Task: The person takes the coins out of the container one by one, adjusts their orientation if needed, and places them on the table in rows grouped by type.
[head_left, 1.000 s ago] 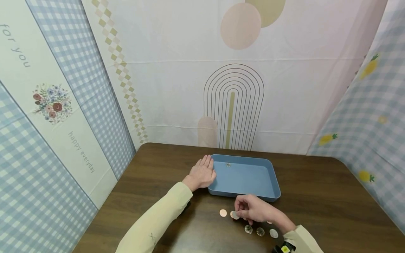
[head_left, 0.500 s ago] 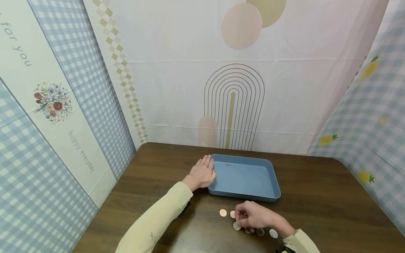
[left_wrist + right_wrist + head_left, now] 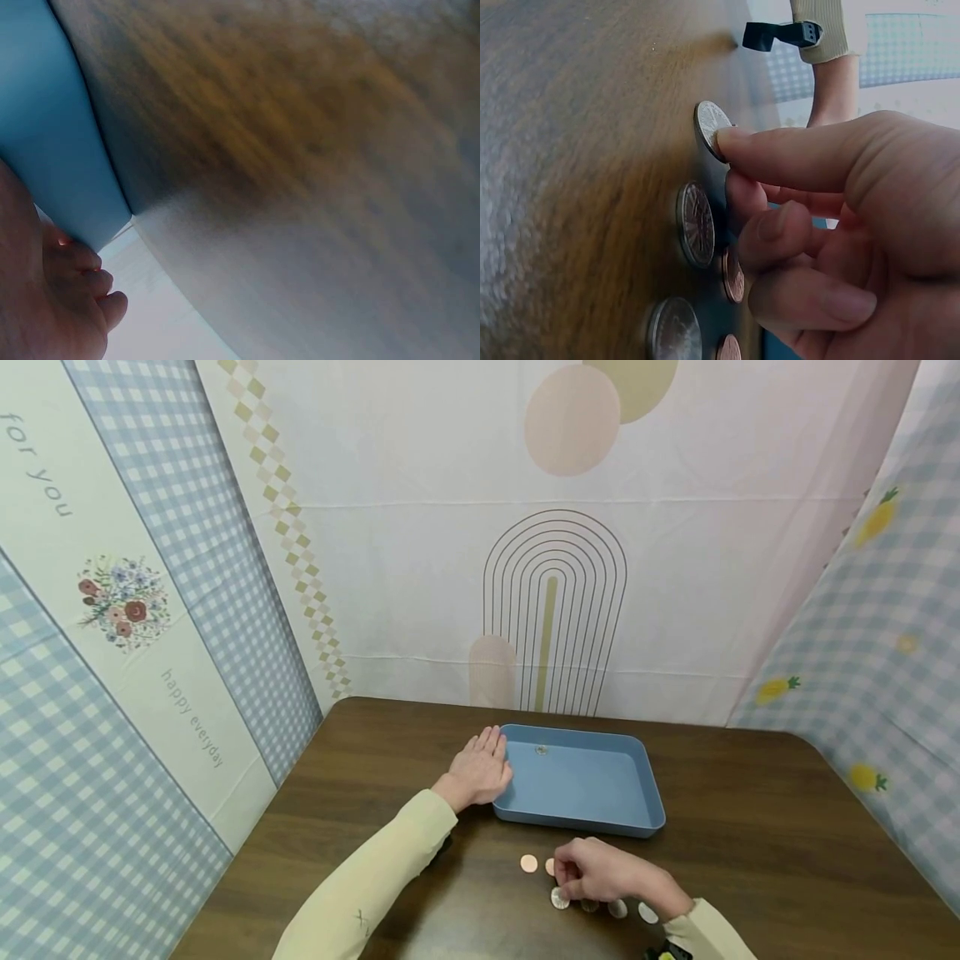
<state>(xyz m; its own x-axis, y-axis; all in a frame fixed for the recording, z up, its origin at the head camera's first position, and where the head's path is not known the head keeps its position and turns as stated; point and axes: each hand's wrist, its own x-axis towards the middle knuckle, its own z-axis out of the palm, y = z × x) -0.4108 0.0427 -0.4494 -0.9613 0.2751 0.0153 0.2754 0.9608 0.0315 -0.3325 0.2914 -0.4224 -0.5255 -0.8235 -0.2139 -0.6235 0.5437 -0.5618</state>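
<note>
With thumb and index finger, my right hand (image 3: 603,870) pinches a silver coin (image 3: 711,126) by its edge, low over the dark wooden table. In the head view that coin is at the left end of a row with several other silver coins (image 3: 648,912). Behind this row lie copper coins (image 3: 528,863), partly hidden by the right hand. My left hand (image 3: 480,768) lies with straight fingers along the left wall of a shallow blue tray (image 3: 577,823). A single coin (image 3: 542,750) sits inside the tray, near its far left corner.
The brown wooden table (image 3: 360,760) has rounded far corners. A white printed cloth (image 3: 405,593) hangs behind its far edge, with checked cloths at the left and right. A black wrist strap (image 3: 780,34) shows on the left arm.
My right hand has brought the silver coin from beside the copper coins toward me, to the left end of the silver row. The left hand and tray have stayed put.
</note>
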